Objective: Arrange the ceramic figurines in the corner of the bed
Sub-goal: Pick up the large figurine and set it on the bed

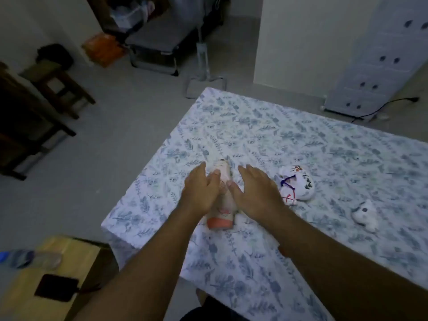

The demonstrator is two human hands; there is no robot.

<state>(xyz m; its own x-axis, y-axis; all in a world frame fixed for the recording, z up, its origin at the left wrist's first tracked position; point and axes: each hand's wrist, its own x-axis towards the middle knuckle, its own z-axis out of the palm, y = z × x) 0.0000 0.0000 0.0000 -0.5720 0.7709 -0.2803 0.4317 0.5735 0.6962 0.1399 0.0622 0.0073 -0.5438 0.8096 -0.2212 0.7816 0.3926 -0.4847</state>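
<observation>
Both forearms reached out over the bed (pixel 266 126), the left hand (pixel 201 188) and right hand (pixel 256 189) spread open on either side of a tall figurine (pixel 222 200), thumbs touching it, probably to steady it upright near the bed's corner. Two more figurines, a painted one (pixel 297 183) and a small white one (pixel 365 214), lay to the right, not yet gathered in.

1. Reached forward with both bare forearms, converging from the near edge toward the middle.
2. Held left hand (pixel 201 189) palm down, fingers extended far, thumb angled inward to the right.
3. Held right hand (pixel 256 189) palm down likewise, fingers spread slightly, thumb angled inward to the left.
4. Kept hands side by side, thumbs nearly meeting, neither closed into a fist.
</observation>
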